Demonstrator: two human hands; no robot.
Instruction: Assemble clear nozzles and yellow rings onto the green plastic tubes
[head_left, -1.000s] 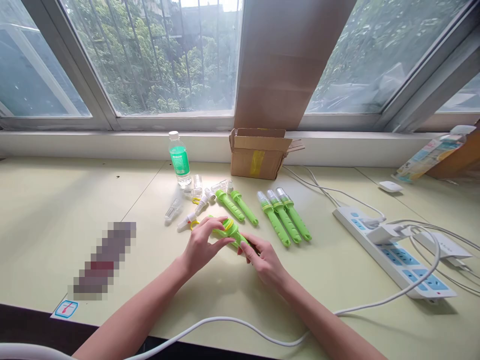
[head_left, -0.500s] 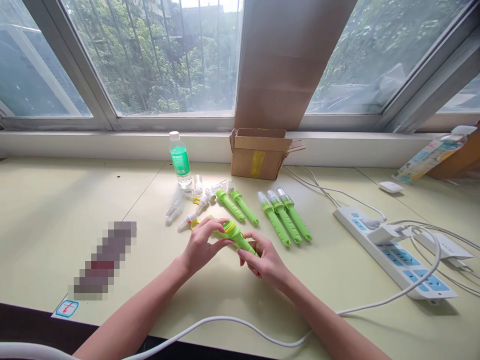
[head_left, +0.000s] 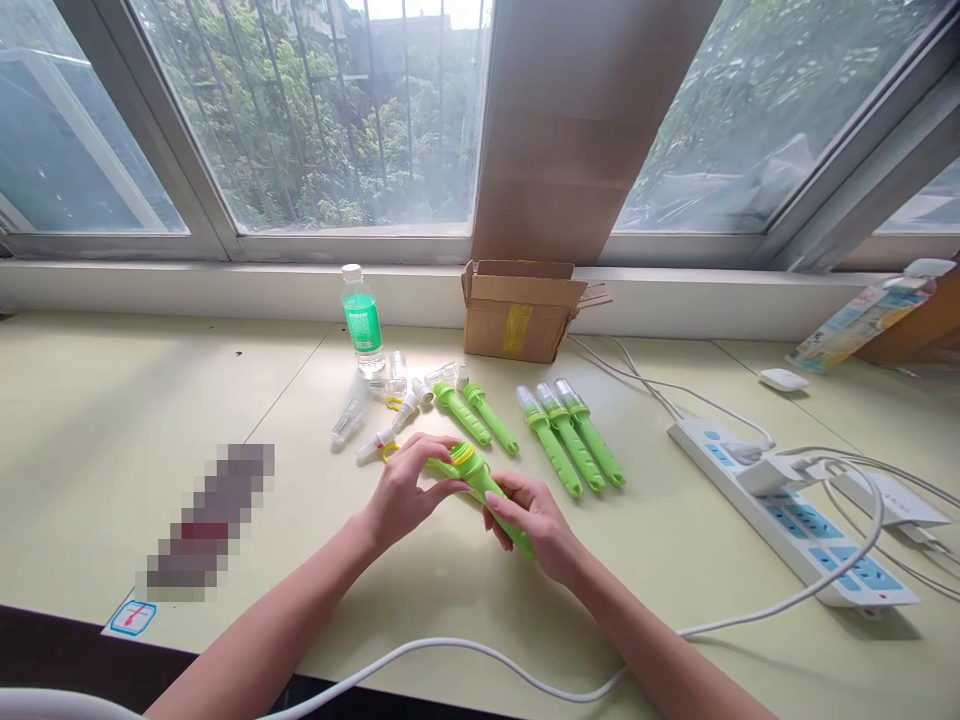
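Observation:
Both hands hold a green plastic handle [head_left: 480, 477] at the middle of the table, tilted with its open end up and to the left. A yellow ring [head_left: 463, 454] sits round its neck. My left hand [head_left: 401, 490] pinches that neck end between thumb and fingers. Lower down the shaft, my right hand [head_left: 536, 520] is wrapped round the handle. Another green piece lies partly hidden behind my left fingers. Beyond the hands are two uncapped green handles [head_left: 463, 414], white nozzle pieces [head_left: 375, 444] with yellow rings, and several clear plastic caps [head_left: 346, 422].
Three green handles with clear caps [head_left: 556, 452] lie side by side to the right. A water bottle [head_left: 363, 325] and a cardboard box [head_left: 517, 318] stand at the back. On the right lies a power strip [head_left: 787, 510] with cables; a white cable [head_left: 450, 642] crosses the front.
My right hand has shifted its hold on the green handle, and more of the shaft now shows below its fingers. My left hand stays at the ringed neck.

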